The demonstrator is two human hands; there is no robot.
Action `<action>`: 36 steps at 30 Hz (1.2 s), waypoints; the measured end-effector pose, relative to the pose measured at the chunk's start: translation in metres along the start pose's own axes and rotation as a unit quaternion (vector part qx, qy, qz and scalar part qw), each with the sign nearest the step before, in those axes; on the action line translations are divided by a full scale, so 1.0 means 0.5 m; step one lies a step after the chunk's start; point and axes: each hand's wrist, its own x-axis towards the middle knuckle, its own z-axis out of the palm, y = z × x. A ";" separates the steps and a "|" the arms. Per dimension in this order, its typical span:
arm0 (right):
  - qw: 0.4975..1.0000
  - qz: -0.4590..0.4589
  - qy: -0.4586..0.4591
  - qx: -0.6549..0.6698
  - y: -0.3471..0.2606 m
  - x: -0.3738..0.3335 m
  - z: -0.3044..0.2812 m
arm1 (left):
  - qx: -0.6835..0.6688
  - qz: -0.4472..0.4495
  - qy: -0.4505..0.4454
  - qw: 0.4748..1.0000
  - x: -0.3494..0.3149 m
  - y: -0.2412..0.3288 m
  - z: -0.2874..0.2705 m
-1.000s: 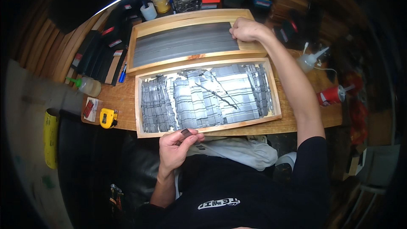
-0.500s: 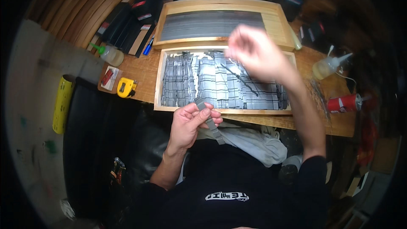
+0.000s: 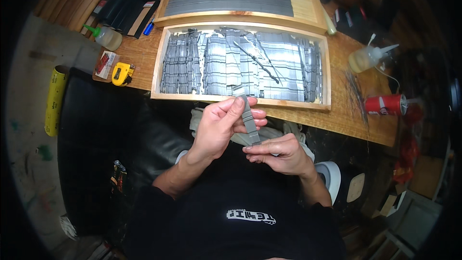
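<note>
Grey and segmented, the strip (image 3: 250, 123) was pinched in my left hand (image 3: 217, 126), my right hand (image 3: 280, 154) grasping its near end, at the near side of the wooden tray (image 3: 298, 105); uneven tugging could have snapped it.

On the brown wooden table (image 3: 139, 53) sit two wooden trays (image 3: 288, 105), a yellow tape measure (image 3: 123, 74), a red can (image 3: 386, 105) and squeeze bottles (image 3: 362, 60).

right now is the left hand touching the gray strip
Touching. The head view shows the left hand holding the gray strip, its thumb against the front and fingers passing behind.
</note>
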 end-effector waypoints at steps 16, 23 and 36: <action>0.963 0.193 0.183 0.052 -0.014 -0.045 -0.014 | 0.171 -0.092 -0.153 0.969 -0.046 -0.059 -0.015; 0.934 0.208 0.282 0.066 0.009 -0.053 0.027 | 0.208 -0.173 -0.186 0.945 -0.035 -0.113 -0.006; 0.915 0.264 0.259 0.164 0.084 -0.056 0.014 | 0.170 -0.185 -0.189 0.949 0.015 -0.137 -0.038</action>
